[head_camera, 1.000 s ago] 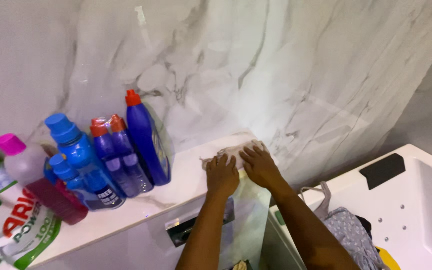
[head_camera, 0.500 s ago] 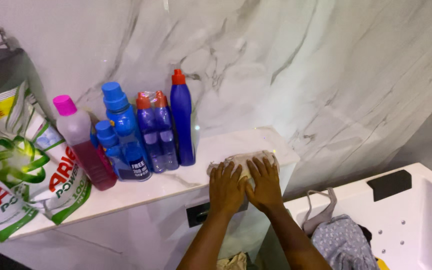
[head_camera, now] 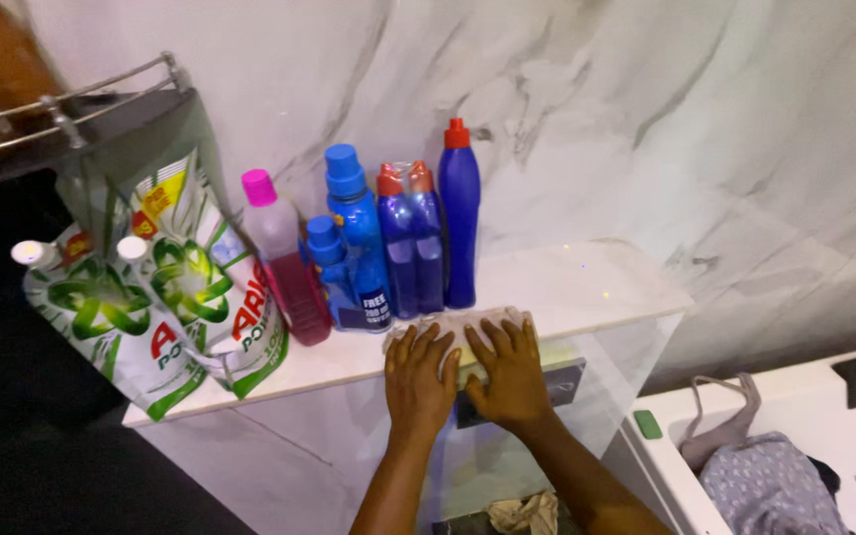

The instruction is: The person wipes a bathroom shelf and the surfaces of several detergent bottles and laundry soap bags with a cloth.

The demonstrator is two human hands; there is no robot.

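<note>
While a pale cloth (head_camera: 463, 332) lies on the marble shelf (head_camera: 587, 287), the left hand (head_camera: 420, 376) and right hand (head_camera: 509, 372) press flat on it, fingers spread; blue bottles (head_camera: 398, 248) stand just beyond them, apparently touching the cloth.

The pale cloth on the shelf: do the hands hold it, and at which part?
Not gripped: the left hand and right hand lie flat, pressing on top of the pale cloth against the marble shelf.
</note>
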